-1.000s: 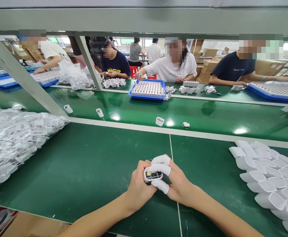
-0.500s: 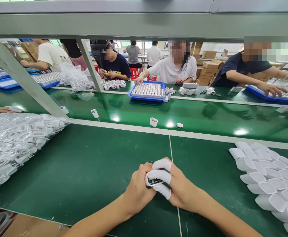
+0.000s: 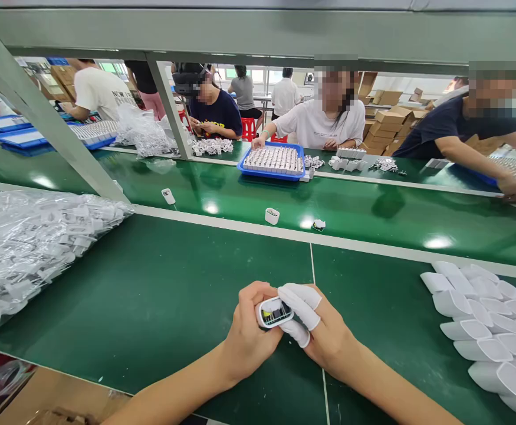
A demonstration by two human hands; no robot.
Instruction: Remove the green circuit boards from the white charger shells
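Both hands are together over the green bench, round a white oval plastic housing whose open end faces up toward me. Inside it sits a circuit board with a yellow part. My left hand is wrapped about the housing from the left and grips it. White finger cots cover several fingertips of my right hand, which are closed against the housing's right side and its rim. The far side of the housing is hidden by the fingers.
Several white empty housings lie in rows at right. A plastic bag of white parts fills the left. Loose pieces, including a white housing, lie on the green belt. Across it, co-workers sit near a blue tray.
My right fingers have shifted off the housing's opening, so more of the circuit board shows. Pieces on the belt have moved left. The co-worker at far right has leaned and reached forward.
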